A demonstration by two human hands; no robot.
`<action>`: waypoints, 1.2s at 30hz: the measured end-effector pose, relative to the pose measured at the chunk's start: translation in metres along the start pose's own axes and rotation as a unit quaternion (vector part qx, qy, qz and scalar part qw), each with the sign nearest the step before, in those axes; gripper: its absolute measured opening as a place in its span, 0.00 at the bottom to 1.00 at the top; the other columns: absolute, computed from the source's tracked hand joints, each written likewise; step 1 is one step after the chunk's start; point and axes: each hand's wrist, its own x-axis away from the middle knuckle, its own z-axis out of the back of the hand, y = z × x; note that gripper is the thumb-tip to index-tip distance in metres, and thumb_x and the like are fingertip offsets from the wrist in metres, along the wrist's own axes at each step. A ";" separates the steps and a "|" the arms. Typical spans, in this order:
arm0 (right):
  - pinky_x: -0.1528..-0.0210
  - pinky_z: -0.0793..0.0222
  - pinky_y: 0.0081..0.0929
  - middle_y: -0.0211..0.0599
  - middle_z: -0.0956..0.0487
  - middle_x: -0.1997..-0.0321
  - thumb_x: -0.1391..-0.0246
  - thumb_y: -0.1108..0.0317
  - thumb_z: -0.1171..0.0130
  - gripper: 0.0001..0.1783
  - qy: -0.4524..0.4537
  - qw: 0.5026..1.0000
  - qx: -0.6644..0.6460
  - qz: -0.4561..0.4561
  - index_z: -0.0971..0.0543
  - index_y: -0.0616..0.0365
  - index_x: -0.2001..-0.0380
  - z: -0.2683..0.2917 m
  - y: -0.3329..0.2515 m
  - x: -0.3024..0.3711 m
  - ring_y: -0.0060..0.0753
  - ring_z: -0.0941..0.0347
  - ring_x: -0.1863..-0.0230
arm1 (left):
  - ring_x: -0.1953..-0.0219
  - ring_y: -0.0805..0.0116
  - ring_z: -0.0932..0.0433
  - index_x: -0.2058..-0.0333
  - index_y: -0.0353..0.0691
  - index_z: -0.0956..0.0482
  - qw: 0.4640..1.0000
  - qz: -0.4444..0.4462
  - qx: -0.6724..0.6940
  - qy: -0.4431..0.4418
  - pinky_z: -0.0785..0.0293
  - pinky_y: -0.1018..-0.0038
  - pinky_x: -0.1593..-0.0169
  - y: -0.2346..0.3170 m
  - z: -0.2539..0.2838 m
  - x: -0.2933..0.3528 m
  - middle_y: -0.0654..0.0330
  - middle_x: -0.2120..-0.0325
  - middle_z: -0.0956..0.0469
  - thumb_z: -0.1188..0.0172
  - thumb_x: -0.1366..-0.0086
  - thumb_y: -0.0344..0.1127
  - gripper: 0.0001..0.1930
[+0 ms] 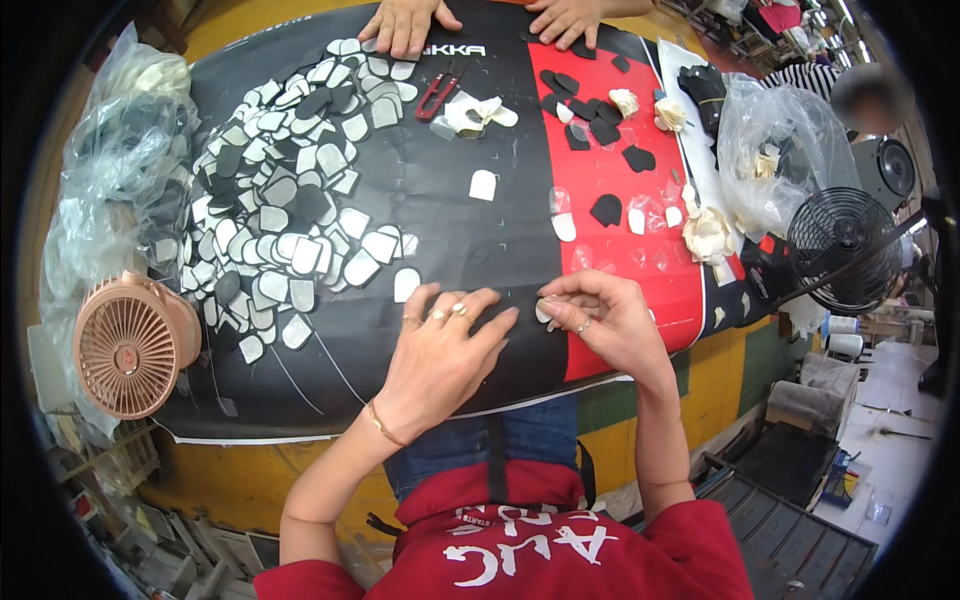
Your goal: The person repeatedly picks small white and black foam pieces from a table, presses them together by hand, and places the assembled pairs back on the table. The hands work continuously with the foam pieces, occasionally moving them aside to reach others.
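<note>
Now | L hand spread | R hand pinching pale pc nr edge of red panel | blk sheet bare btwn

Surface cover black, red band right of centre. Pieces upper left: pale grey, some black. Snips upper centre: red. Fan lower left: copper-pink.

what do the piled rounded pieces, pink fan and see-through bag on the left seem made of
Rounded pieces: perhaps fabric or thin foam, matt, flat, clean-edged, but uncertain. Pink fan: probably moulded plastic, with a smooth, soft sheen and slim grille ribs. See-through bag: likely thin plastic film, crinkled with glossy highlights.
</note>
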 end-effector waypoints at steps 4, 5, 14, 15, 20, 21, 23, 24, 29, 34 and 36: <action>0.64 0.25 0.17 0.33 0.16 0.65 0.39 0.70 0.34 0.10 -0.024 0.999 0.022 -0.016 0.18 0.69 0.61 -0.009 -0.007 -0.002 0.16 0.22 0.68 | 0.57 0.69 0.24 0.55 0.49 0.16 0.997 0.022 -0.051 0.056 0.43 0.60 0.37 -0.001 0.001 0.018 0.66 0.56 0.24 0.29 0.43 0.34 0.16; 0.65 0.26 0.16 0.33 0.16 0.65 0.39 0.70 0.34 0.10 -0.021 0.999 0.025 -0.020 0.18 0.69 0.61 -0.014 -0.009 -0.003 0.15 0.23 0.68 | 0.59 0.70 0.23 0.56 0.48 0.16 0.995 0.029 -0.065 0.065 0.43 0.60 0.37 -0.001 0.000 0.021 0.67 0.58 0.24 0.29 0.43 0.35 0.15; 0.68 0.29 0.29 0.44 0.21 0.70 0.41 0.71 0.35 0.09 -0.046 0.987 0.138 0.074 0.19 0.69 0.64 -0.027 -0.019 -0.015 0.30 0.23 0.73 | 0.56 0.71 0.25 0.55 0.46 0.16 0.991 -0.002 -0.129 0.035 0.41 0.57 0.36 0.005 -0.011 0.027 0.66 0.56 0.24 0.31 0.41 0.42 0.16; 0.68 0.29 0.30 0.45 0.21 0.70 0.41 0.71 0.35 0.09 -0.051 0.987 0.135 0.072 0.19 0.69 0.64 -0.028 -0.019 -0.016 0.32 0.23 0.73 | 0.55 0.71 0.26 0.55 0.46 0.16 0.991 -0.003 -0.128 0.035 0.41 0.57 0.36 0.005 -0.012 0.028 0.66 0.55 0.24 0.31 0.41 0.42 0.16; 0.67 0.28 0.35 0.47 0.20 0.69 0.41 0.71 0.36 0.08 -0.040 0.985 0.147 0.085 0.19 0.68 0.65 -0.035 -0.012 -0.016 0.41 0.22 0.73 | 0.55 0.71 0.26 0.55 0.45 0.16 0.991 -0.008 -0.127 0.038 0.41 0.57 0.35 0.003 -0.014 0.030 0.66 0.55 0.25 0.32 0.41 0.42 0.16; 0.67 0.28 0.35 0.47 0.20 0.69 0.41 0.71 0.36 0.08 -0.035 0.984 0.149 0.091 0.19 0.68 0.65 -0.035 -0.010 -0.016 0.42 0.22 0.72 | 0.55 0.71 0.26 0.55 0.45 0.16 0.991 -0.008 -0.127 0.039 0.41 0.57 0.35 0.003 -0.015 0.030 0.66 0.55 0.25 0.32 0.41 0.42 0.16; 0.68 0.29 0.32 0.44 0.20 0.70 0.41 0.72 0.36 0.07 -0.025 0.981 0.156 0.110 0.19 0.67 0.65 -0.037 -0.007 -0.015 0.37 0.23 0.73 | 0.55 0.71 0.26 0.55 0.45 0.16 0.991 -0.009 -0.127 0.039 0.41 0.56 0.35 0.003 -0.015 0.030 0.66 0.55 0.25 0.32 0.41 0.42 0.16; 0.69 0.29 0.29 0.41 0.20 0.70 0.40 0.73 0.37 0.07 -0.020 0.979 0.160 0.122 0.19 0.68 0.64 -0.038 -0.005 -0.016 0.31 0.25 0.74 | 0.55 0.71 0.26 0.55 0.45 0.16 0.991 -0.010 -0.127 0.038 0.41 0.57 0.35 0.003 -0.015 0.030 0.66 0.55 0.25 0.32 0.41 0.41 0.16; 0.66 0.27 0.39 0.45 0.21 0.70 0.39 0.70 0.38 0.07 -0.012 0.979 0.161 0.122 0.20 0.64 0.66 -0.039 -0.003 -0.014 0.48 0.22 0.69 | 0.55 0.70 0.26 0.55 0.45 0.16 0.991 -0.011 -0.125 0.035 0.41 0.57 0.35 0.003 -0.015 0.030 0.66 0.55 0.25 0.32 0.41 0.41 0.16; 0.65 0.27 0.41 0.45 0.21 0.69 0.39 0.70 0.39 0.06 -0.007 0.975 0.175 0.139 0.20 0.63 0.65 -0.042 -0.001 -0.012 0.50 0.22 0.68 | 0.55 0.70 0.26 0.56 0.45 0.16 0.992 -0.009 -0.120 0.037 0.42 0.56 0.35 0.002 -0.015 0.030 0.66 0.55 0.25 0.31 0.42 0.42 0.16; 0.69 0.30 0.32 0.41 0.21 0.70 0.39 0.73 0.38 0.06 0.000 0.971 0.182 0.157 0.20 0.66 0.64 -0.042 0.000 -0.013 0.37 0.25 0.72 | 0.55 0.70 0.25 0.55 0.46 0.16 0.994 -0.001 -0.103 0.033 0.43 0.55 0.34 0.001 -0.014 0.030 0.66 0.55 0.25 0.31 0.42 0.42 0.16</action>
